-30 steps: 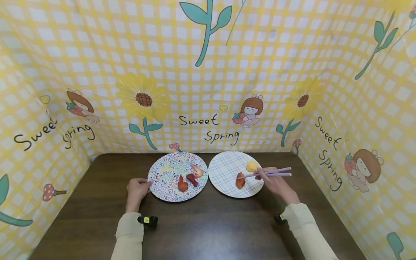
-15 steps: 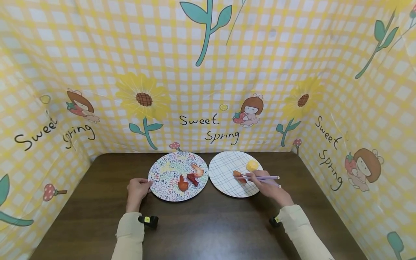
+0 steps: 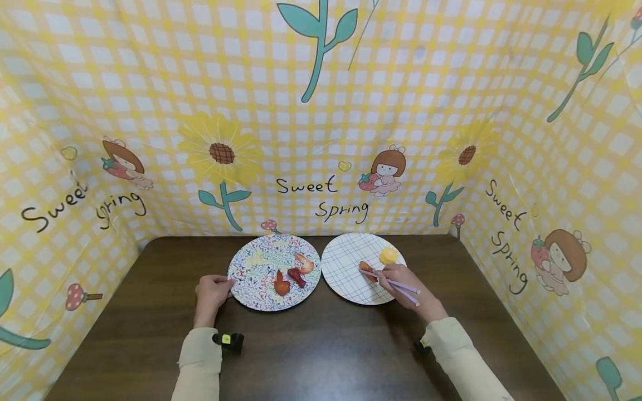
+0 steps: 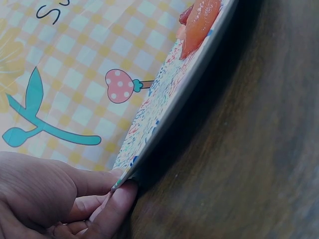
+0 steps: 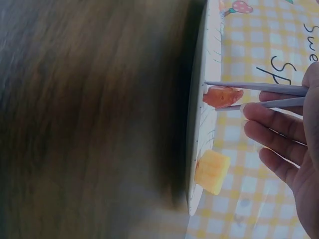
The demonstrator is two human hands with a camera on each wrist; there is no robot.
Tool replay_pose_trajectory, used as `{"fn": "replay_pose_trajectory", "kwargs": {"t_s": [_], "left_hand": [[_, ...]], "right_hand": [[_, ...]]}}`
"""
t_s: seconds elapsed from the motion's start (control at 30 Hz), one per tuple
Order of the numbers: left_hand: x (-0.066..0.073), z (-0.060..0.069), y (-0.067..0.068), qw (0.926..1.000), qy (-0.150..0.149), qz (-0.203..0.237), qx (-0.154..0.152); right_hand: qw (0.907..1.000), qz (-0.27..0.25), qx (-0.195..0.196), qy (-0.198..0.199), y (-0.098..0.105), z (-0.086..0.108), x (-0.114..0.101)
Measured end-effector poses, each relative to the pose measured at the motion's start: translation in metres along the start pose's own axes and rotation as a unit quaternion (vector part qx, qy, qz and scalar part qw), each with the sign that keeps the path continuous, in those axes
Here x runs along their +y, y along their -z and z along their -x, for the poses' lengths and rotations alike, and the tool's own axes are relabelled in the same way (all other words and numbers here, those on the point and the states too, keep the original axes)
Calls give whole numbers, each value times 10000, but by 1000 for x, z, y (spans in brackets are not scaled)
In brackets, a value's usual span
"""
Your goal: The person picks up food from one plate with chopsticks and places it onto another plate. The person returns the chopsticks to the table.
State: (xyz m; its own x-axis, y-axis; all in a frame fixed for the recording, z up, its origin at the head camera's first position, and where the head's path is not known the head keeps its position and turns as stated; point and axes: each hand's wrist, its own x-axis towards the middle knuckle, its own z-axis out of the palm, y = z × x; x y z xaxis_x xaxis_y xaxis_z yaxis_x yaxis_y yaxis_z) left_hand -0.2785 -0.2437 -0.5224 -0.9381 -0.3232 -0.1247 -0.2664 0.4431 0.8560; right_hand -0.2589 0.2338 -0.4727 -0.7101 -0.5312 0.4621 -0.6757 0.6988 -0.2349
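Observation:
My left hand [image 3: 210, 296] pinches the left rim of a plate [image 3: 251, 289] with a multicoloured squiggle pattern. In the left wrist view, thumb and fingers clasp that rim. My right hand [image 5: 291, 142] holds a pair of light purple chopsticks [image 5: 279, 89] over the white grid-lined plate [image 3: 341, 278]. Their tips stand on either side of a reddish-brown food piece [image 5: 223, 97], which rests on that plate; whether they squeeze it I cannot tell. Beside it on the same plate sits a yellow block-shaped food piece [image 5: 213, 172].
On the squiggle plate lie an orange-brown piece [image 3: 282, 284], a dark red piece [image 3: 296, 277] and a pale, shrimp-like piece [image 3: 304, 262]. Both plates stand side by side near the back edge of the dark wooden table [image 3: 301, 356]. A yellow checked cloth [image 3: 321, 128] walls in the table's back and sides.
The right hand has moved left and closer in, and the chopsticks' rear ends have swung toward the person. The reddish-brown piece has shifted slightly up and left. My left hand has stayed put.

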Motion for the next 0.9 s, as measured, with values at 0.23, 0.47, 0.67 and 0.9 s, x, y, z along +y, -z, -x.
{"fn": "replay_pose_trajectory", "kwargs": {"t_s": [0.23,0.47,0.67,0.9], "left_hand": [[0,0,0,10000,32,14,65],[0,0,1,10000,-7,4,40],[0,-2,1,10000,14,-3,30],[-1,-3,0,9999,130,-14,26]], "right_hand": [[9951,394,457,788,-7,-3,3],[9922,481,509,1030,-14,-4,9],[9967,285,313,697,-13,-5,6],[9972,-543,-38,-509,-8,0,7]]}}
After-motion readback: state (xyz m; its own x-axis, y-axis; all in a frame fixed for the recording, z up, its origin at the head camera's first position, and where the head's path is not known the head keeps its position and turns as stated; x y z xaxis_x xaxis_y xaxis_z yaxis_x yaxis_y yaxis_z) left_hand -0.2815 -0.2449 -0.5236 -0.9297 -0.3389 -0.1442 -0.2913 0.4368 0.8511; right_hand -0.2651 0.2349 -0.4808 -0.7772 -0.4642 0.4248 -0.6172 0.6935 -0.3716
